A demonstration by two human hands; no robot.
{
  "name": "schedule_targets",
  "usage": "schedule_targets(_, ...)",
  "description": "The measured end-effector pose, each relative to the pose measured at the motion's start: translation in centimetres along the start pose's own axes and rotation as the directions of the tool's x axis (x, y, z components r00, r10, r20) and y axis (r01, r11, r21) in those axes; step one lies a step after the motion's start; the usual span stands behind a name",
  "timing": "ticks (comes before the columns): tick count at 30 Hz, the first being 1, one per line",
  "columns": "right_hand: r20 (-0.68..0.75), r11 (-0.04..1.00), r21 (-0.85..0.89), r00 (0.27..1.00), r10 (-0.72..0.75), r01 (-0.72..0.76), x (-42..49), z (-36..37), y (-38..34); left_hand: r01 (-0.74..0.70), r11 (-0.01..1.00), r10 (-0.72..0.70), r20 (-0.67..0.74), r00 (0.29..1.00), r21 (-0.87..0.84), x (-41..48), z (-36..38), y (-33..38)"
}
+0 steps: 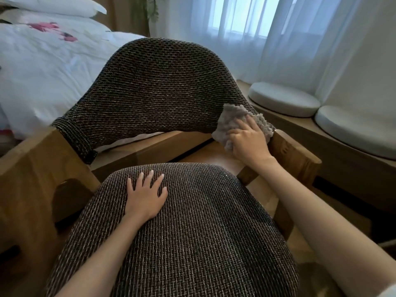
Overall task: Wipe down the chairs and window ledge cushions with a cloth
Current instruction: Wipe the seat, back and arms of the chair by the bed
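The chair [158,88] fills the middle of the view, a wooden frame with a dark woven backrest on the far side and a seat cushion [192,232] of the same weave on the near side.

The left hand [145,196] lies palm down on the far left part of the seat cushion. Its fingers are straight and spread, so its grip is fully open and holds nothing.

The right hand [248,142] is at the lower right end of the backrest, just left of the right wooden armrest [295,155]. It presses a bunched grey cloth [231,116] against the fabric there. The fingers bend over the cloth and the grip is closed on it, with the cloth's fluffy edges spilling out above and to the left of the hand. The cloth touches the backrest's corner, while its lower left edge hangs over the gap between backrest and seat.

Right of the chair runs the window ledge [300,133], and two round white cushions sit on it side by side — a far cushion [282,99] and a right cushion [353,127]. Both are well apart from the cloth. Sheer curtains [278,28] hang behind them.

On the far left is a bed [42,71] with a white cover printed with pink flowers, and a pillow [60,5] lies at its far end. The left wooden armrest [27,168] stands near the bed's edge.
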State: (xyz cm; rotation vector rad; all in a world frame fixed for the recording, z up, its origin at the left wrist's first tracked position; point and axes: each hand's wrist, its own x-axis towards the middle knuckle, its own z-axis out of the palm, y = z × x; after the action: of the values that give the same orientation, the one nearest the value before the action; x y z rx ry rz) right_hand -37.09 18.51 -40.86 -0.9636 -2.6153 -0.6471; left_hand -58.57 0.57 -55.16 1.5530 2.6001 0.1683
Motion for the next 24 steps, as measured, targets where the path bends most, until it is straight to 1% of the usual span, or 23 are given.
schedule_targets(5,0.029,0.999,0.045,0.999,0.026,-0.027,-2.6,1.2,-1.1,-0.021,1.000,0.020,0.013,1.000,0.007,-1.8,-0.3,0.0)
schedule_targets(8,0.084,0.997,0.052,0.995,0.050,-0.055,-5.0,1.5,-1.7,-0.030,1.000,0.030,0.023,0.999,-0.004,-3.5,-0.5,-0.1)
schedule_targets(11,0.169,0.981,0.141,0.980,0.106,-0.130,-7.4,1.0,-2.3,-0.044,0.999,0.044,0.010,0.999,0.008,-5.3,-0.6,-0.3)
schedule_targets(13,0.213,0.922,0.297,0.959,0.189,-0.248,-8.7,0.5,-3.2,-0.052,0.999,0.052,-0.004,0.999,-0.004,-6.6,-0.7,-0.3)
schedule_targets(15,0.280,0.776,0.517,0.928,0.247,-0.362,-10.3,0.3,-5.0,-0.056,0.998,0.057,0.010,0.998,-0.009,-7.9,-0.8,-0.3)
schedule_targets(16,0.321,0.719,0.581,0.919,0.229,-0.382,-11.2,0.7,-6.2,-0.059,0.998,0.059,0.016,0.998,-0.003,-8.5,-0.8,-0.4)
schedule_targets(17,0.357,0.711,0.597,0.917,0.179,-0.371,-12.0,1.1,-7.2,-0.064,0.998,0.064,0.017,0.998,0.002,-9.2,-0.9,-0.4)
schedule_targets(18,0.394,0.745,0.567,0.910,0.130,-0.352,-12.7,1.6,-8.0,-0.069,0.998,0.069,0.010,0.998,0.003,-9.8,-0.9,-0.5)
schedule_targets(20,0.431,0.799,0.490,0.894,0.126,-0.349,-13.5,2.4,-8.6,-0.080,0.997,0.080,-0.007,0.997,-0.005,-11.0,-1.1,-0.6)
schedule_targets(22,0.398,0.808,0.469,0.902,0.167,-0.356,-13.4,2.7,-8.7,-0.077,0.997,0.077,-0.011,0.997,-0.007,-12.1,-1.1,-0.8)
schedule_targets(24,0.337,0.822,0.459,0.922,0.192,-0.338,-12.8,2.7,-9.6,-0.063,0.998,0.063,-0.020,0.998,0.000,-13.2,-1.2,-1.0)
